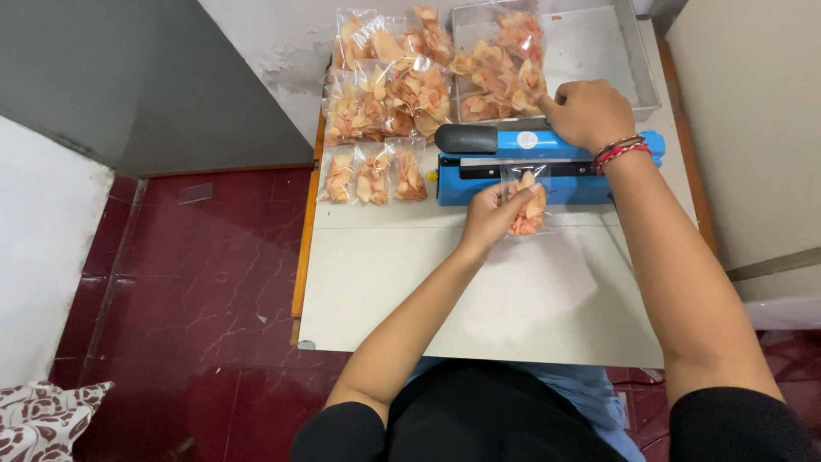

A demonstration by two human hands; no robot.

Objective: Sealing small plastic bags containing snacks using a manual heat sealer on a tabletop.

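Note:
A blue heat sealer [479, 175] with a black handle end lies across the far side of the white table [479, 291]. My left hand [489, 214] holds a small clear bag of orange-pink chips [528, 212] with its open top tucked into the sealer's jaw. My right hand [588, 113] presses down on top of the sealer's arm; a red and black beaded bracelet sits on that wrist.
Several sealed chip bags [385, 103] lie at the table's far left, with smaller ones [374, 175] in a row beside the sealer. A metal tray [599, 51] behind the sealer holds more bags. Dark red floor tiles [197, 282] lie to the left, a wall on the right.

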